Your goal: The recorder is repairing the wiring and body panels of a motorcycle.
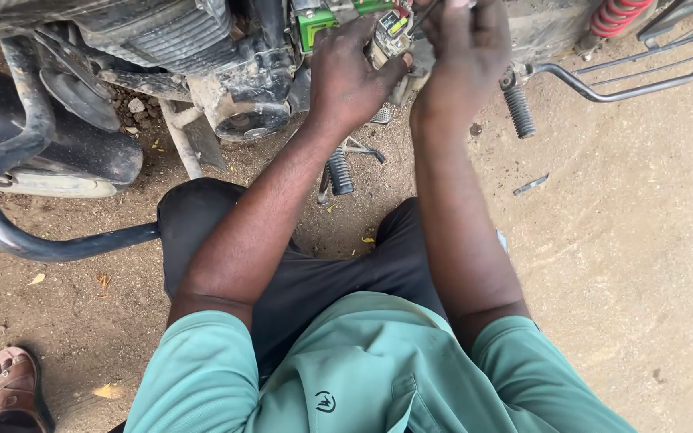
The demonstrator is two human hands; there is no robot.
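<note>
Two hands, left hand (pixel 352 74), right hand (pixel 460 60), connector (pixel 393 34) half-hidden

Engine (pixel 242 88) left of connector (pixel 395 32); footpeg (pixel 518 111) right.

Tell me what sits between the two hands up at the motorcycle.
In the head view, a small grey connector block with coloured wires sits between the left hand and right hand; both grip it.

Green short-sleeved shirt (pixel 378 377), small chest emblem, black trousers (pixel 314 281)
</note>
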